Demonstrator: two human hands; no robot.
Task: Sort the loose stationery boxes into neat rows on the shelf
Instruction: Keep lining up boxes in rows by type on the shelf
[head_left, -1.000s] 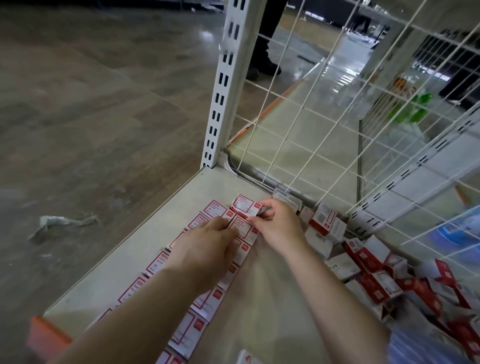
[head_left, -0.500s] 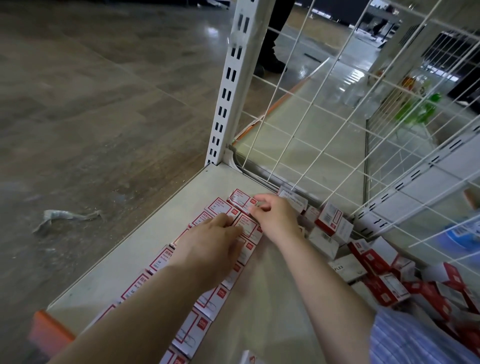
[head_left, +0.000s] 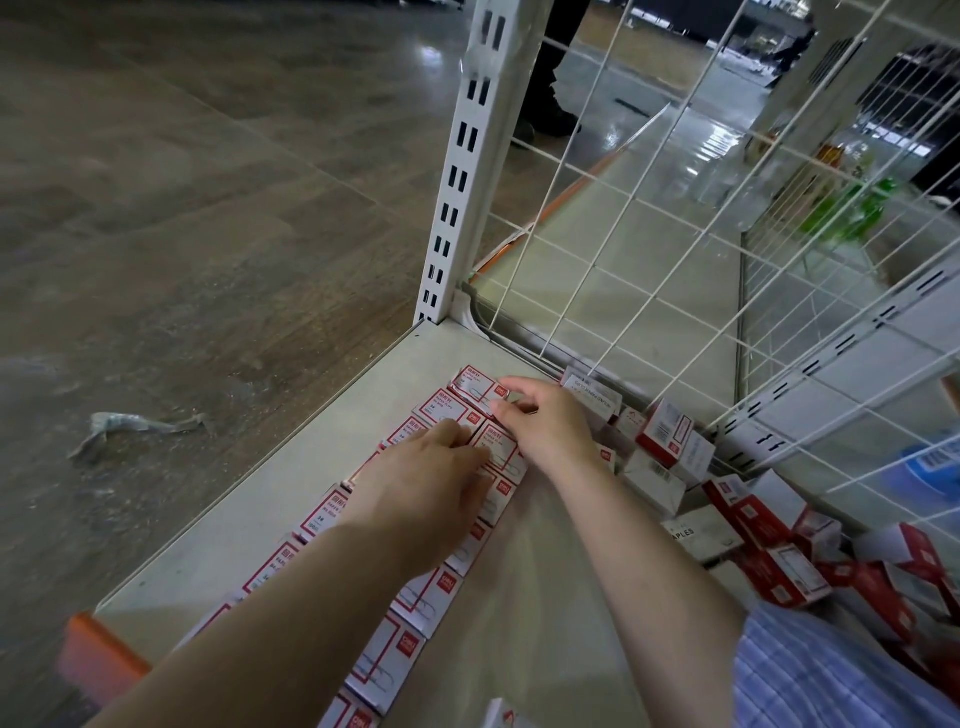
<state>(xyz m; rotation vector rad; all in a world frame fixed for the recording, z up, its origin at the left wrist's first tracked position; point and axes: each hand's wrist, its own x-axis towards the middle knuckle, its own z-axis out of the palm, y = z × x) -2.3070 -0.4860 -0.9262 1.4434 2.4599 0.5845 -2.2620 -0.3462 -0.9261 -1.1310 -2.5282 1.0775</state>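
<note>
Two rows of small white-and-red stationery boxes (head_left: 415, 597) lie flat on the grey shelf (head_left: 280, 478), running from the near edge toward the back corner. My left hand (head_left: 431, 483) rests flat on the rows, fingers straight, pressing on the boxes. My right hand (head_left: 550, 426) reaches past it, fingers curled, and pinches the right end of the farthest box (head_left: 472, 384), which lies flat at the head of the rows. A loose pile of boxes (head_left: 769, 525) lies jumbled to the right.
A white slotted upright (head_left: 462, 171) stands at the shelf's back left corner, with wire mesh (head_left: 623, 234) along the back. An orange strip (head_left: 98, 654) caps the near left edge. A crumpled wrapper (head_left: 135, 423) lies on the wooden floor. A person's dark shoes (head_left: 550, 114) show behind the mesh.
My right hand has slid the far box a little toward the back corner, flat at the head of the rows. My left hand has stayed on the rows.
</note>
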